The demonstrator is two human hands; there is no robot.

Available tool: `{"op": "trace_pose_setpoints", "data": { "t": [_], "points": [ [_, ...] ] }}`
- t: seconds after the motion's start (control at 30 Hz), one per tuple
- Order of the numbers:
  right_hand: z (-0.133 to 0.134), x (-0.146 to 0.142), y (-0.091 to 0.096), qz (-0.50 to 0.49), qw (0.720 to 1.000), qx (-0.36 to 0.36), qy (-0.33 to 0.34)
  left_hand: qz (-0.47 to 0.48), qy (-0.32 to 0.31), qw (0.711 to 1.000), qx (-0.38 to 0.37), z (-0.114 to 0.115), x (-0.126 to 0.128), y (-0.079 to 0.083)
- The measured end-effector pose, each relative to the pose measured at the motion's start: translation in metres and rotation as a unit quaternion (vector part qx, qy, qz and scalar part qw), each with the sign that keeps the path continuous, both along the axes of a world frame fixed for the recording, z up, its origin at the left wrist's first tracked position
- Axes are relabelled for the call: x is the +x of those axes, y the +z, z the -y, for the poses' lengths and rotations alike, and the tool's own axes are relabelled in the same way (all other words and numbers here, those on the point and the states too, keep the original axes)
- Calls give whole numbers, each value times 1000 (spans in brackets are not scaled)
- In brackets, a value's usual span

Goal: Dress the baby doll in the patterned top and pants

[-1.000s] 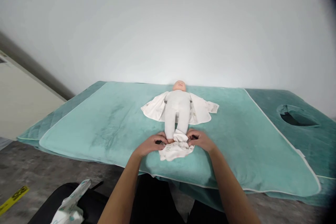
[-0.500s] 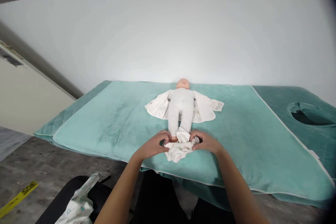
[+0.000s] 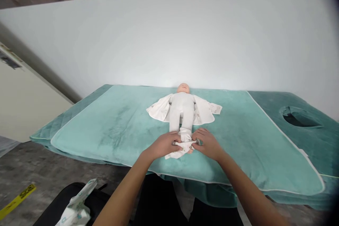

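Observation:
A baby doll [image 3: 182, 107] with a white cloth body lies on its back, head towards the wall. Spread open beneath it is a white printed baby shirt [image 3: 205, 112]. Around the doll's lower legs are small white printed baby pants [image 3: 176, 154], bunched up. My left hand [image 3: 164, 145] pinches the left side of their edge, thumb against fingers. On the other side my right hand [image 3: 208, 144] grips the same edge, stretching it between both hands. One of the doll's feet shows slightly below the cloth near my right hand; the other is hidden.
The doll rests on a light green mat [image 3: 127, 120] over a padded table with a face hole [image 3: 300, 117] at right. A white partition [image 3: 169, 39] stands behind. At lower left, a printed white cloth [image 3: 76, 206] lies on a black chair [image 3: 63, 199].
My hands have drawn closer together and slightly up the doll's legs, with the pants' edge pulled straighter. A foot now shows near my right hand. The view has tilted up a little.

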State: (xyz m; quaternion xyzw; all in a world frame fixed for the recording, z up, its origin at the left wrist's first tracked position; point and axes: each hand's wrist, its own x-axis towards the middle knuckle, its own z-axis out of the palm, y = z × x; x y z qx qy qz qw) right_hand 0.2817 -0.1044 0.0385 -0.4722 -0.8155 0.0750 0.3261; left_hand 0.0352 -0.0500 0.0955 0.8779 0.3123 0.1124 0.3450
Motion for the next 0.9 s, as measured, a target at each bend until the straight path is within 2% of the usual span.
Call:
{"op": "trace_pose_setpoints", "data": {
  "t": [0.07, 0.17, 0.3, 0.37, 0.43, 0.53, 0.6, 0.73, 0.8, 0.9],
  "points": [
    [-1, 2, 5, 56, 997, 44, -23, -5, 15, 1000, -2, 1, -4, 7],
    [-7, 4, 12, 111, 988, 96, -56, -10, 24, 999, -47, -5, -15, 19],
    [-24, 8, 25, 102, 984, 114, -87, 44, 8, 986, -160, -38, -30, 23],
    [-40, 11, 29, 67, 988, 92, -104, 75, -8, 978, -196, -63, -32, 16],
    [-62, 15, 30, 29, 992, 42, -117, 102, 11, 978, -179, -89, -25, 3],
    [-97, 21, 19, -52, 991, -22, -118, 133, 110, 982, -77, -124, -3, -21],
    [-115, 21, 4, -115, 985, -26, -130, 142, 177, 974, -2, -140, 15, -38],
    [-131, 17, -29, -161, 973, 7, -164, 180, 250, 946, 104, -154, 40, -62],
    [-131, 16, -39, -147, 976, 18, -157, 199, 250, 942, 99, -156, 43, -68],
    [-133, 19, -42, -118, 983, 7, -137, 201, 228, 951, 50, -163, 41, -71]
  ]
}}
